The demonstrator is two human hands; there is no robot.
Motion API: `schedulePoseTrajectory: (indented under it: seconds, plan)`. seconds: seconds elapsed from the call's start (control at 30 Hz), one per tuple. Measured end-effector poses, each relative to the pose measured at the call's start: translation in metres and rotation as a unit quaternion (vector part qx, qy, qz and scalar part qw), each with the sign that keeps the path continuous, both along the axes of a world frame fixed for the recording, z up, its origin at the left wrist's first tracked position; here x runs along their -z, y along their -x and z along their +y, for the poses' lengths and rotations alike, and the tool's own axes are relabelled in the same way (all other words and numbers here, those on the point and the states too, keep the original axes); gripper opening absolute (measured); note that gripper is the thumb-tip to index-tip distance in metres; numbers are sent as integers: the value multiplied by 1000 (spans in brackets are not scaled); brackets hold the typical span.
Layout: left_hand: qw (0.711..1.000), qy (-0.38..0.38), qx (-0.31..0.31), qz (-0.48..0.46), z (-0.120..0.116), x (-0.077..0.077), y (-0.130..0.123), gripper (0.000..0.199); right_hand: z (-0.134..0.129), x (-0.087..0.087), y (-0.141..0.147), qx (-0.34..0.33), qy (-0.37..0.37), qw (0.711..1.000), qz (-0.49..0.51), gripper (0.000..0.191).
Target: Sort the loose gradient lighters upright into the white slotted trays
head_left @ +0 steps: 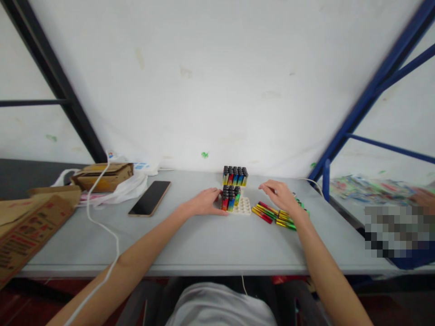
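Observation:
My left hand (206, 202) is at the left side of a white lighter tray (243, 207), its thumb along the front corner and its fingers behind, steadying it. Several lighters (229, 198) in red, blue and green with black tops stand upright in the tray's left part. On the right, holes show in the tray. My right hand (277, 194) hovers over the table to the right, fingers loosely bent and nothing visible in them. Below it lies a pile of loose shiny lighters (268, 213), yellow, red and green, partly hidden by the wrist.
A full block of upright lighters (235, 175) stands behind the tray. To the left lie a phone (150, 198), a white plastic bag (131, 192) and cardboard boxes (41, 217). A white cable (102, 219) hangs across the left. At far right, another person's hand (423, 197) shows near blurred packets.

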State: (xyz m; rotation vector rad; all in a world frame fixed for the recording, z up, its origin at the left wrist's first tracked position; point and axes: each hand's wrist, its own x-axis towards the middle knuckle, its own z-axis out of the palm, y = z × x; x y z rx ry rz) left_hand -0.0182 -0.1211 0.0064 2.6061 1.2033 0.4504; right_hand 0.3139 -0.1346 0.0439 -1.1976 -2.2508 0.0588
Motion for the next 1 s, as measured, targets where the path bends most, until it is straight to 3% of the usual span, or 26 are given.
schedulePoseTrajectory:
  seconds: [0.23,0.43,0.63,0.73,0.87,1.0]
  plan:
    - [1000,-4,1,-1,0,1,0,75,-8,0,-11,1,60,996,-62,39]
    - [1000,-6,0,-3,-2,-1,-1,72,-15,16,-36,44,109,988,-101,38]
    - [1000,-4,3,-8,0,0,0,72,-14,23,-29,1,160,983,-86,35]
    - [1000,-5,0,-4,0,0,0,73,-7,22,-21,-7,165,984,-74,31]
    - [1000,-2,-3,2,-1,0,0,75,14,23,-13,-3,119,992,-50,27]
    - [1000,-4,3,-1,0,1,-1,75,34,23,-3,18,98,993,59,32]
